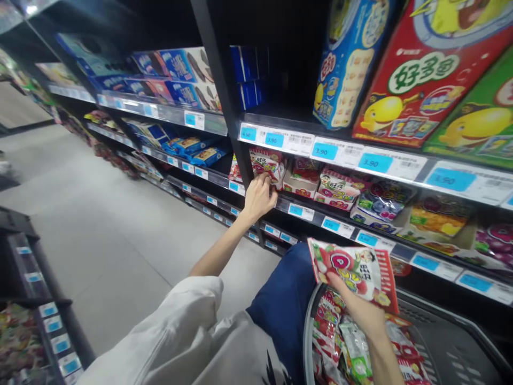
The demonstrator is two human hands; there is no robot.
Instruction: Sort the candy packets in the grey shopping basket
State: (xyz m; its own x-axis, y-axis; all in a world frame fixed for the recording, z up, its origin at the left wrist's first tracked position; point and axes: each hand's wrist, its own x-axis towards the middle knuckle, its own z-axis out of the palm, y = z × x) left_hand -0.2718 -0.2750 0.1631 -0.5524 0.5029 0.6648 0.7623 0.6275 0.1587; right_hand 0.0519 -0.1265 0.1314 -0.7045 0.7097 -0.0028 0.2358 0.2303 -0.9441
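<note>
My left hand (258, 199) reaches to the lower shelf, its bent fingers closed against a white and red gummy candy bag (267, 160) beside the dark upright. Part of that grip is hidden behind the hand. Between the thumb and fingers of my right hand (363, 310) is a red and white gummy candy bag (366, 267), tilted above a grey shopping basket (308, 326). Inside the basket lie several candy bags (328, 321), mostly red, with a green and white one (356, 350) among them.
More gummy bags in open cartons (339, 187) line the same shelf, with price tags (301, 212) along its edge. Large snack boxes (401, 96) stand above. Blue cookie boxes (182, 69) fill shelves to the left. Another display rack (32, 267) is at the lower left, across the pale floor (112, 230).
</note>
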